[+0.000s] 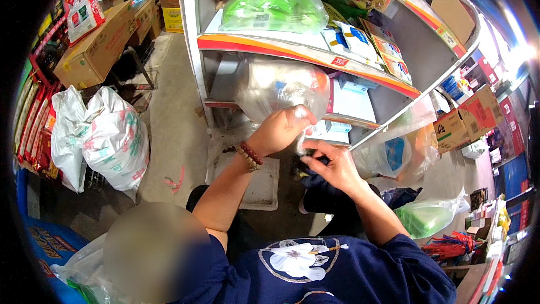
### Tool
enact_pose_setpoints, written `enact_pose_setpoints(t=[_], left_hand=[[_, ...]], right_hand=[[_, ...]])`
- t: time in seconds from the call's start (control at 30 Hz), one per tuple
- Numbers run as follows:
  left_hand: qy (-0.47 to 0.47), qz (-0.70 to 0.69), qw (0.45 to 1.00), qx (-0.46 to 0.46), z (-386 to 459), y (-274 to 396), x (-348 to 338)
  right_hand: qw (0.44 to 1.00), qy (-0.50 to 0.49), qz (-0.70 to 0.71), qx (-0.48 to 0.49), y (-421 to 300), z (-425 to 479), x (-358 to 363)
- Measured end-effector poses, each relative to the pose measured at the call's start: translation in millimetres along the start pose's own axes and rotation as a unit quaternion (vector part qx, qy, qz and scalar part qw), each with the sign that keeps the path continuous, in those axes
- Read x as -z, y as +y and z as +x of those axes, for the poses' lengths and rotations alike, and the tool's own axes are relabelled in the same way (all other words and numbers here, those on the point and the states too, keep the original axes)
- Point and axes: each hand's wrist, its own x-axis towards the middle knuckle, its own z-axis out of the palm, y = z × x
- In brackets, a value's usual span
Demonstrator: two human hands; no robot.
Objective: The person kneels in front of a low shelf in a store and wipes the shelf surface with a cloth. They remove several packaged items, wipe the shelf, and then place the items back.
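Observation:
A filled clear plastic bag (282, 86) bulges from the middle shelf in front of me, with pale contents and some orange and blue print showing through. My left hand (282, 130), a beaded bracelet on its wrist, grips the bag's gathered neck. From that fist a short twisted plastic tail (301, 142) hangs down. Thumb and forefinger of my right hand (333, 162) are at this tail, just below and right of the left hand. What exactly lies between the right fingertips is partly blurred.
Above, a metal shelf unit (270, 42) holds a bag of green packs (274, 6) and white packets (352, 40). White sacks (116, 139) stand left, near a cardboard box (95, 44). A shallow white tray (257, 185) lies on the floor. Bagged goods (426, 215) sit at right.

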Motion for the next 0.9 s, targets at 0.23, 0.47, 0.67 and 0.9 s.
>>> enact_pose_setpoints(t=[0.23, 0.47, 0.67, 0.9], left_hand=[[0.065, 0.421, 0.855, -0.296, -11.1, -2.0, -4.3], [0.094, 0.485, 0.79, -0.362, -22.5, -16.4, -7.4], [0.053, 0.43, 0.825, -0.362, -22.6, -15.0, -5.0], [0.029, 0.428, 0.85, -0.307, -35.8, -8.6, 0.7]], right_hand=[[0.96, 0.076, 0.266, -0.045, 1.2, 46.9, 19.8], [0.966, -0.15, 0.137, -0.159, 14.1, 72.1, 4.7], [0.945, -0.112, 0.262, -0.16, 26.8, 69.9, 0.9], [0.941, 0.03, 0.324, -0.09, 14.0, 43.4, -4.1]])
